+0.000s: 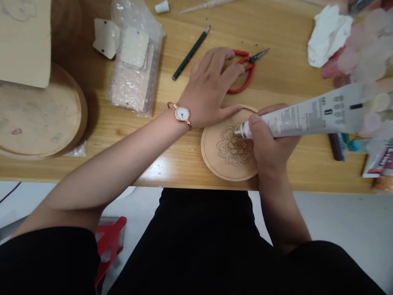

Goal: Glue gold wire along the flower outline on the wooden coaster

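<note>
A round wooden disc [215, 159] lies at the table's front edge, with a flower [235, 145] outlined on it in dark lines. My right hand [272, 147] is closed around a white glue tube [301, 116], its narrow nozzle pointing left over the flower's upper part. Whether the tip touches the wood I cannot tell. My left hand [211, 82], with a watch [182, 114] on its wrist, has its fingers spread. Its thumb reaches the disc's upper rim, while its fingertips overlap the red-handled scissors [250, 78]. A dark green pencil [190, 53] lies left of those fingers.
A clear bubble-wrap bag [135, 69] holds pale tags, with a loose tag [106, 37] beside it. Larger wooden rounds [39, 119] occupy the left. A small white cap [162, 6] lies at the back. White tissue [328, 35] and several tubes [379, 162] crowd the right.
</note>
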Action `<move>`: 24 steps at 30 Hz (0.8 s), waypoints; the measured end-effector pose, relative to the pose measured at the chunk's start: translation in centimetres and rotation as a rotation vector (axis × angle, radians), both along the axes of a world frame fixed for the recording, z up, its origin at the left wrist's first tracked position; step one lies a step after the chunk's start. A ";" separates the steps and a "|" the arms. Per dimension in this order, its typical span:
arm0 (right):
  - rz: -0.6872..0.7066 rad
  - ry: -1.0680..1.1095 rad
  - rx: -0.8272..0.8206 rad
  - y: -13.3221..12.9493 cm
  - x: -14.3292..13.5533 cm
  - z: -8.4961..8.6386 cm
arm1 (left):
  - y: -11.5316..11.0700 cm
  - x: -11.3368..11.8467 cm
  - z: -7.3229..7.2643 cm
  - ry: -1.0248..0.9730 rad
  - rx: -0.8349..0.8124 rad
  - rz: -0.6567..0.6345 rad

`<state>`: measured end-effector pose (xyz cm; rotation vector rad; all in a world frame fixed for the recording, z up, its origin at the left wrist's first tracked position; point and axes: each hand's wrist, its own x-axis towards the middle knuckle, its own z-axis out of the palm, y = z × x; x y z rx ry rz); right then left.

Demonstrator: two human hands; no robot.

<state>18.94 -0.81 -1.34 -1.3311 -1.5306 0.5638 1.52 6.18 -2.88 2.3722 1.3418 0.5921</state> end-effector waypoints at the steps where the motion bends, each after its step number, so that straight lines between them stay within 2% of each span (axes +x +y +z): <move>1: 0.000 -0.005 -0.002 0.0 0.0 0.0 | 0.0 0.0 0.0 -0.005 0.003 -0.004; 8: 0.022 -0.020 0.008 -0.1 0.1 0.0 | 0.0 -0.1 0.0 0.017 0.023 -0.012; 16: 0.031 -0.018 -0.015 -0.2 0.1 -0.1 | -0.2 0.1 0.4 0.031 0.016 -0.026; 24: 0.034 -0.035 -0.019 -0.2 0.2 0.1 | -0.4 0.3 1.2 0.042 -0.027 0.013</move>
